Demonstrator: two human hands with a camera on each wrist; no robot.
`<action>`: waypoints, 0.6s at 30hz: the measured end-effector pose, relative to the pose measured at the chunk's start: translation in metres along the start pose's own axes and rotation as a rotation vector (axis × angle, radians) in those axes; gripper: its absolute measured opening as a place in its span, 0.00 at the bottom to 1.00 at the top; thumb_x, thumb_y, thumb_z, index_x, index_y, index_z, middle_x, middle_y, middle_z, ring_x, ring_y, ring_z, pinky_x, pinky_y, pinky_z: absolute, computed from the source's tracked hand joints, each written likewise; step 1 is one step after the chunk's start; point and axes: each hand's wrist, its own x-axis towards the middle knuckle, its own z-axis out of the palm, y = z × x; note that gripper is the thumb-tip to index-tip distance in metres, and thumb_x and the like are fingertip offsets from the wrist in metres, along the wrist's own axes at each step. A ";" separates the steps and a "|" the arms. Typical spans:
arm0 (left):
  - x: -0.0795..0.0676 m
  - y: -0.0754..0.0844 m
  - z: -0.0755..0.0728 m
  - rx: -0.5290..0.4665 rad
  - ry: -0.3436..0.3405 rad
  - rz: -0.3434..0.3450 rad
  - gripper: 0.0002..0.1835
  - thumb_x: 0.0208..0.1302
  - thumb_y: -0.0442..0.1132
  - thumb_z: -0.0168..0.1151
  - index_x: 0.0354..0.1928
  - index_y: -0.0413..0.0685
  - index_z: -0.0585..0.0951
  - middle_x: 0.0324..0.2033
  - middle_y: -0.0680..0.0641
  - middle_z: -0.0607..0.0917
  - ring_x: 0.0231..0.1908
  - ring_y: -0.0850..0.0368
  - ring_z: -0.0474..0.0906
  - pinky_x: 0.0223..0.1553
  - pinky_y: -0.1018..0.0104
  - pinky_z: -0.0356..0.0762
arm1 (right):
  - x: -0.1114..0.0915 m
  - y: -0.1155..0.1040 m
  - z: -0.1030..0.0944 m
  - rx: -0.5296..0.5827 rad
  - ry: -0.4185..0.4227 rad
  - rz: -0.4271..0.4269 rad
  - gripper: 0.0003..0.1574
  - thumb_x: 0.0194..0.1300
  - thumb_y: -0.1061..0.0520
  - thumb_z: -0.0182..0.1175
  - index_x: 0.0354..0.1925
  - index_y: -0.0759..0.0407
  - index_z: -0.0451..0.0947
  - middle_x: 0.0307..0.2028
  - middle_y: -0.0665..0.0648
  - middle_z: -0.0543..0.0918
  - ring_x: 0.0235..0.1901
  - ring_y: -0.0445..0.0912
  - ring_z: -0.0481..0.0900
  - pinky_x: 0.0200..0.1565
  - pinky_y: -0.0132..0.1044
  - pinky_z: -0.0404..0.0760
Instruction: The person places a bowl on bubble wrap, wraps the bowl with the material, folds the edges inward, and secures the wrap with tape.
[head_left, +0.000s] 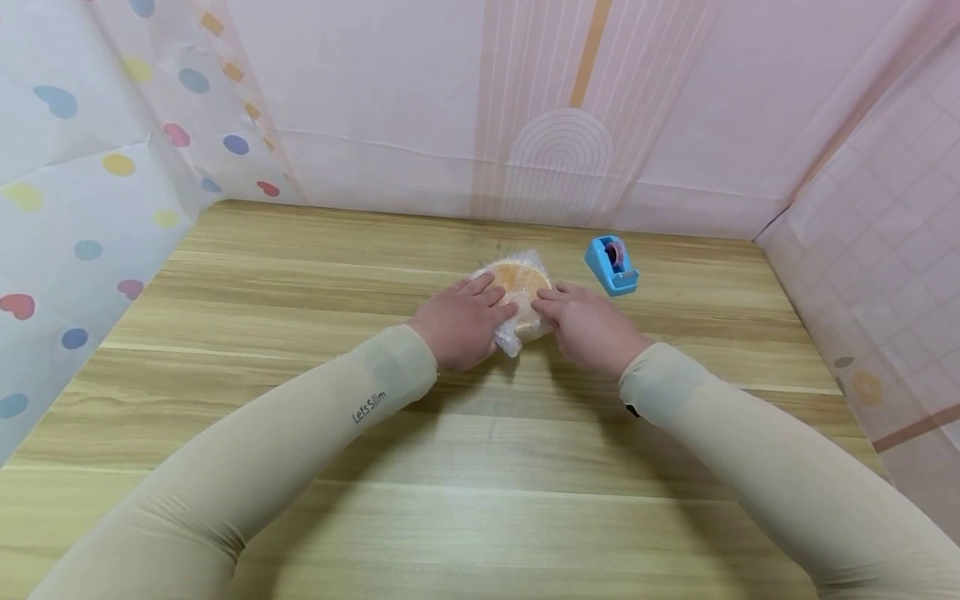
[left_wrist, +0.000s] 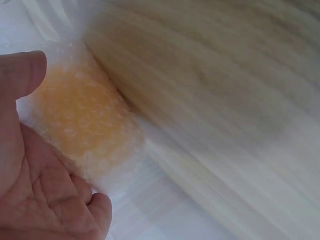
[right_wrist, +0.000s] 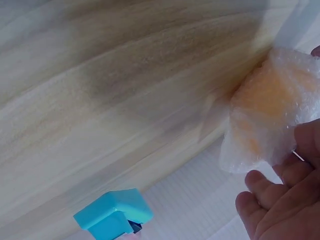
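A round orange-yellow item wrapped in bubble wrap (head_left: 519,279) lies between my two hands, toward the back middle of the wooden table. My left hand (head_left: 463,325) holds the bundle's left side, with fingers spread across its top. In the left wrist view, the bubble-wrapped bundle (left_wrist: 82,120) sits between the thumb and the curled fingers. On the right side, my right hand (head_left: 588,327) grips the wrap's edge with its fingertips on top. In the right wrist view, the clear wrap (right_wrist: 267,107) looks crumpled and folded over the orange item, whose exact kind the wrap hides.
A blue tape dispenser (head_left: 613,267) with a pinkish roll stands on the table (head_left: 480,467), behind and right of my right hand. Patterned cloth walls (head_left: 375,100) bound the table at the back and both sides.
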 end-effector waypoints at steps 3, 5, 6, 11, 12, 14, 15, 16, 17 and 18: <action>-0.001 0.000 -0.001 -0.002 -0.006 0.002 0.33 0.81 0.53 0.48 0.82 0.53 0.62 0.82 0.43 0.62 0.84 0.41 0.47 0.85 0.47 0.48 | -0.002 0.001 0.001 -0.017 0.008 -0.018 0.27 0.79 0.60 0.55 0.72 0.61 0.75 0.75 0.61 0.73 0.78 0.61 0.66 0.80 0.57 0.62; -0.001 0.001 -0.003 -0.007 -0.012 0.001 0.33 0.80 0.53 0.48 0.83 0.53 0.62 0.82 0.43 0.61 0.84 0.41 0.47 0.85 0.47 0.48 | -0.003 0.003 0.001 -0.017 0.011 -0.038 0.27 0.80 0.59 0.54 0.73 0.62 0.74 0.75 0.62 0.72 0.78 0.62 0.66 0.81 0.56 0.61; -0.001 0.001 -0.003 -0.009 -0.016 0.001 0.33 0.80 0.53 0.48 0.83 0.53 0.62 0.82 0.43 0.60 0.84 0.41 0.47 0.85 0.46 0.47 | -0.003 0.004 0.001 -0.011 0.011 -0.046 0.28 0.80 0.59 0.54 0.73 0.63 0.73 0.76 0.62 0.71 0.78 0.62 0.65 0.81 0.56 0.61; -0.001 0.002 -0.006 -0.017 -0.030 0.001 0.33 0.81 0.53 0.48 0.83 0.54 0.62 0.82 0.42 0.60 0.84 0.41 0.46 0.85 0.46 0.46 | -0.005 0.012 0.001 0.044 0.001 -0.055 0.30 0.81 0.58 0.53 0.77 0.62 0.68 0.78 0.63 0.66 0.79 0.63 0.62 0.81 0.57 0.60; -0.001 0.002 -0.006 -0.018 -0.032 0.001 0.33 0.81 0.53 0.47 0.83 0.54 0.62 0.82 0.42 0.60 0.84 0.41 0.46 0.85 0.46 0.46 | -0.006 0.013 0.001 0.053 -0.001 -0.053 0.31 0.81 0.58 0.53 0.77 0.62 0.67 0.79 0.63 0.66 0.79 0.63 0.62 0.81 0.57 0.59; -0.001 0.002 -0.007 -0.021 -0.032 0.004 0.33 0.81 0.53 0.47 0.83 0.53 0.62 0.82 0.42 0.60 0.84 0.40 0.46 0.85 0.46 0.46 | -0.007 0.016 0.000 0.066 -0.001 -0.052 0.32 0.81 0.58 0.52 0.78 0.62 0.66 0.79 0.63 0.65 0.80 0.64 0.61 0.81 0.57 0.59; 0.000 0.001 -0.007 -0.023 -0.034 0.005 0.33 0.81 0.53 0.47 0.82 0.53 0.62 0.82 0.42 0.60 0.84 0.40 0.46 0.85 0.46 0.46 | -0.007 0.016 0.000 0.074 0.001 -0.056 0.32 0.81 0.58 0.53 0.78 0.62 0.66 0.79 0.64 0.65 0.79 0.63 0.61 0.81 0.57 0.60; 0.000 0.001 -0.007 -0.021 -0.035 0.007 0.33 0.81 0.54 0.47 0.82 0.53 0.62 0.82 0.42 0.60 0.84 0.40 0.46 0.85 0.45 0.46 | -0.008 0.017 0.000 0.078 0.004 -0.061 0.32 0.81 0.58 0.53 0.78 0.62 0.66 0.79 0.64 0.65 0.79 0.63 0.62 0.81 0.57 0.61; 0.000 0.001 -0.007 -0.020 -0.037 0.009 0.33 0.81 0.54 0.47 0.82 0.53 0.62 0.82 0.42 0.60 0.84 0.40 0.46 0.85 0.45 0.47 | -0.008 0.017 0.000 0.082 0.006 -0.066 0.32 0.81 0.59 0.53 0.78 0.62 0.66 0.79 0.64 0.65 0.79 0.63 0.62 0.80 0.57 0.61; 0.000 0.001 -0.007 -0.022 -0.041 0.010 0.33 0.81 0.54 0.47 0.82 0.53 0.62 0.82 0.42 0.60 0.84 0.40 0.46 0.85 0.46 0.47 | -0.009 0.017 0.000 0.088 0.009 -0.073 0.32 0.80 0.59 0.54 0.77 0.63 0.66 0.79 0.65 0.66 0.79 0.62 0.63 0.80 0.57 0.62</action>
